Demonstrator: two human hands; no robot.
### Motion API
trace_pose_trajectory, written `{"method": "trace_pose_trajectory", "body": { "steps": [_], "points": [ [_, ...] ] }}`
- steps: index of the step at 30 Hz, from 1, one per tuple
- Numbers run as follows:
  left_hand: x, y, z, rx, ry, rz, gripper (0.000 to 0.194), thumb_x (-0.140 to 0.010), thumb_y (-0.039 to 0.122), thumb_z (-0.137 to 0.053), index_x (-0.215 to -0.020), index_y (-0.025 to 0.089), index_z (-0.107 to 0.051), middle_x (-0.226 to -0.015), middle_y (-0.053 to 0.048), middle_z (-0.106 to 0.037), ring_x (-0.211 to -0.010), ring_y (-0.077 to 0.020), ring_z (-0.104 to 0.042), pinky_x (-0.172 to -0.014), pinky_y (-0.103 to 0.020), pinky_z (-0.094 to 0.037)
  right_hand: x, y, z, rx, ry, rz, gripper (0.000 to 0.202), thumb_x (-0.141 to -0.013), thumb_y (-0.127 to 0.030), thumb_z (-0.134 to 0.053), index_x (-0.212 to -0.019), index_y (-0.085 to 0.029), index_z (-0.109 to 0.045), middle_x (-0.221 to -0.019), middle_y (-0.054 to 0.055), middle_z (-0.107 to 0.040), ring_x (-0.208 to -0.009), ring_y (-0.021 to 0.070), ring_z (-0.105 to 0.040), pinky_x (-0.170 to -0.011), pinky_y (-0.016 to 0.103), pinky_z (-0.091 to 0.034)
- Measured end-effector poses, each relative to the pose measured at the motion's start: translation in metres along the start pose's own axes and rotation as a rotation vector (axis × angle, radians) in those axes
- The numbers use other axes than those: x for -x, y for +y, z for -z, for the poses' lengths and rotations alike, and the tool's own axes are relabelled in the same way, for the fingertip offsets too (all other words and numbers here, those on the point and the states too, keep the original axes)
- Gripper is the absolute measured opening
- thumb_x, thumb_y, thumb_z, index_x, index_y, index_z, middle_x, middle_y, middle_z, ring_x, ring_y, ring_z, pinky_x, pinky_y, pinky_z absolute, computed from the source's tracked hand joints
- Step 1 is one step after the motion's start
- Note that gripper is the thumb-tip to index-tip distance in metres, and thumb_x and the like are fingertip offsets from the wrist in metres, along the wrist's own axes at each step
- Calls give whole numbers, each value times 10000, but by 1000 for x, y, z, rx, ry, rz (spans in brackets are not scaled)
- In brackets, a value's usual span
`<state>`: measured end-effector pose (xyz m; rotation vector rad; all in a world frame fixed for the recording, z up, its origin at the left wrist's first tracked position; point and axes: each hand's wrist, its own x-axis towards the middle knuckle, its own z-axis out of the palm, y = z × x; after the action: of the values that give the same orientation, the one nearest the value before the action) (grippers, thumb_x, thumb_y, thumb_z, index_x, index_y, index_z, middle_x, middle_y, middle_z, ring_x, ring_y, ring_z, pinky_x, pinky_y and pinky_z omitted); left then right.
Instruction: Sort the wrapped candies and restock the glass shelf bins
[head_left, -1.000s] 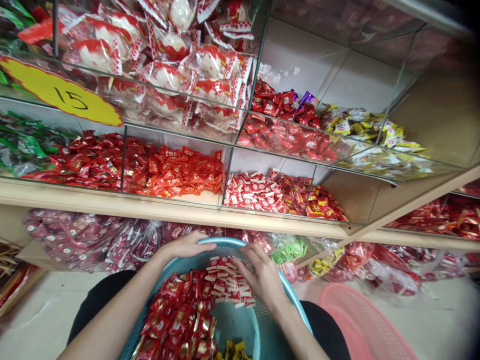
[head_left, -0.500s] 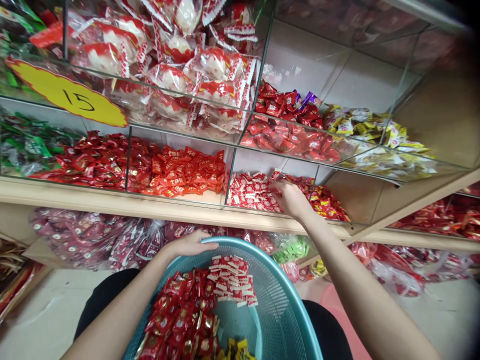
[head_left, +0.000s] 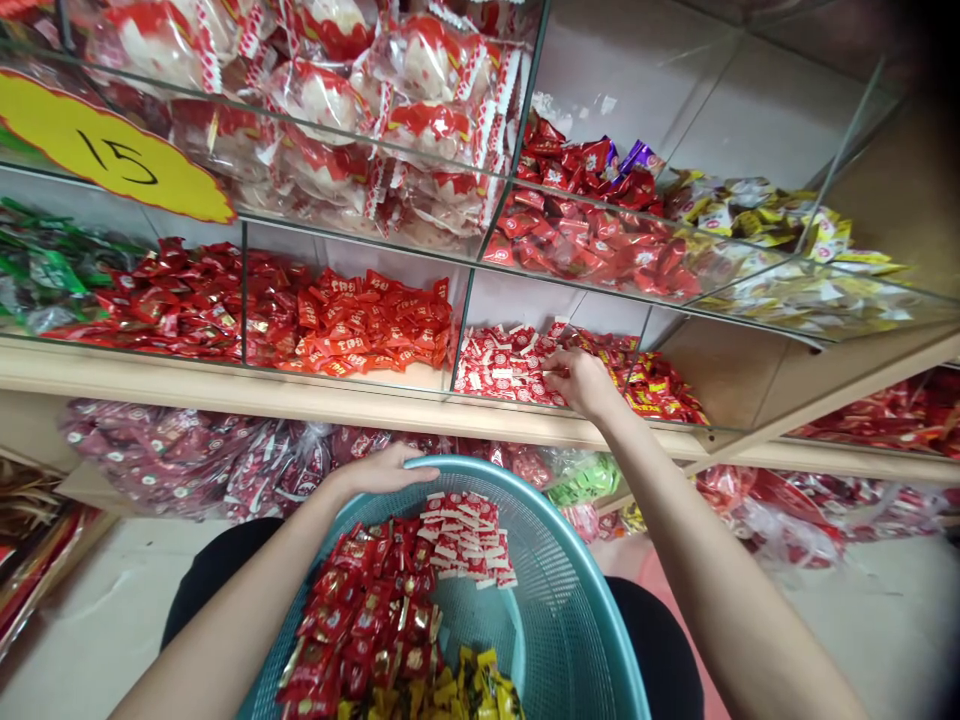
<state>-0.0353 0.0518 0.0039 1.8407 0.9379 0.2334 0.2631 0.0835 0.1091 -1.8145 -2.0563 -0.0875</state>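
A teal plastic basket [head_left: 581, 565] sits between my knees, its rim held by my left hand [head_left: 386, 468], fingers hooked over the far edge. Inside lie red-and-gold wrapped candies [head_left: 367, 620], a stack of red-and-white wrapped candies [head_left: 469, 540] and yellow wrapped candies [head_left: 476, 690]. My right hand [head_left: 589, 382] reaches into a low shelf bin of matching red-and-white candies [head_left: 502, 365]. Its fingers are pinched together at the pile on a candy, though the fingertips are partly hidden.
Clear dividers and a wooden ledge [head_left: 337, 405] front the bins. Orange-red candies [head_left: 375, 320] lie to the left, red-and-yellow ones [head_left: 660, 385] to the right. Overhead is a compartment of large clear-wrapped sweets [head_left: 322, 100] with a yellow "15" sign [head_left: 112, 150]. Bagged candy [head_left: 187, 455] fills the space below.
The view has shifted slightly closer to the shelf, and more yellow candies show in the basket. My right hand stays at the red-and-white pile; my left hand keeps its hold on the rim.
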Motion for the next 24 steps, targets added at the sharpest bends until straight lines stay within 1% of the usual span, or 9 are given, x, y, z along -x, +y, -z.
{"method": "trace_pose_trajectory", "body": {
  "steps": [5,9,12,14,16,18,19,21,24],
  "points": [
    [-1,-4,-1,1,5,7,481,-691,621,-486,-618,147,-534,-534,47,-372,-561,-89,-323,-489,-197,-251,3,1,-1,-131,47,20,178,-707,-137,-529,-778,-162,-691,-792,39,-632,-682,129,-557,-688,239,-418],
    [-1,-3,-1,7,-2,12,479,-692,615,-493,-623,143,-533,-540,48,-363,-561,-85,-320,-485,-194,-250,6,1,-1,-151,149,45,164,-742,-192,-521,-789,-164,-676,-798,44,-611,-688,139,-552,-685,252,-422],
    [0,-1,0,15,-3,27,466,-698,596,-502,-639,135,-547,-552,47,-369,-564,-86,-330,-491,-195,-256,13,-3,5,-123,232,96,174,-781,-223,-503,-836,-177,-662,-851,55,-582,-747,156,-553,-707,270,-430],
    [0,-1,0,18,-4,32,464,-703,588,-501,-663,130,-565,-555,47,-377,-559,-85,-335,-494,-196,-264,23,-11,12,-103,294,133,194,-819,-228,-467,-890,-188,-643,-913,63,-567,-807,167,-552,-725,281,-435],
    [0,-3,0,13,-1,27,469,-706,587,-497,-684,126,-582,-555,48,-390,-554,-85,-339,-499,-196,-274,39,-24,21,-121,380,160,207,-852,-229,-432,-937,-199,-619,-958,68,-562,-861,175,-546,-747,293,-437],
    [-2,-5,0,-3,-4,20,472,-706,586,-497,-693,124,-594,-558,47,-407,-553,-86,-346,-507,-198,-284,60,-42,28,-195,462,171,198,-867,-227,-428,-965,-208,-599,-965,72,-567,-889,182,-544,-765,308,-439],
    [-3,-7,0,-10,-5,17,472,-707,585,-497,-697,124,-599,-561,46,-418,-553,-86,-352,-511,-198,-289,71,-52,28,-248,473,174,186,-867,-224,-438,-970,-212,-593,-964,73,-570,-893,184,-546,-768,316,-442],
    [-4,-9,-1,-16,-5,12,477,-706,588,-499,-706,125,-611,-564,42,-443,-555,-90,-367,-518,-200,-299,93,-72,22,-367,409,186,164,-865,-214,-454,-964,-223,-585,-949,66,-579,-876,181,-555,-754,322,-452],
    [-5,-11,-1,-8,11,-6,482,-699,595,-505,-723,128,-625,-573,34,-481,-572,-101,-394,-530,-199,-312,117,-95,-7,-527,182,232,162,-877,-207,-437,-939,-226,-585,-912,47,-585,-859,159,-562,-732,287,-465]
  ]
}}
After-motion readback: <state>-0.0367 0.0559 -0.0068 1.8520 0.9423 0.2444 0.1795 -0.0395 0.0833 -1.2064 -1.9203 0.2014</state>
